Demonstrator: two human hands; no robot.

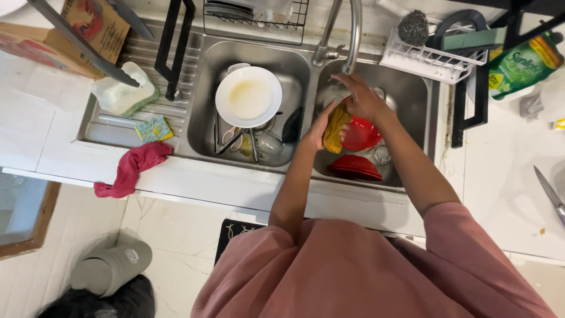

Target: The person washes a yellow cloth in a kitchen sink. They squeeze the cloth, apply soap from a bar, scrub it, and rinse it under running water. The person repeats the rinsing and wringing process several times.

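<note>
1. Left hand [319, 126]: grip closed on yellow sponge [335, 128], pressed against red bowl [360, 134].
2. Right hand [362, 97]: grip closed on bowl rim, under the tap [353, 35].
3. Bowl in right basin [412, 94], above second red bowl [355, 168].
4. White plate [248, 96] in left basin.

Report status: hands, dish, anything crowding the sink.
Left hand presses yellow sponge on red bowl. Right hand grips bowl rim. Second red bowl and a glass lie close below.

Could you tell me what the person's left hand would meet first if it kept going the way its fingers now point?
Probably the right hand: the left hand, pressing a yellow sponge against the red bowl, points up-right toward it, though depth is unclear.
</note>
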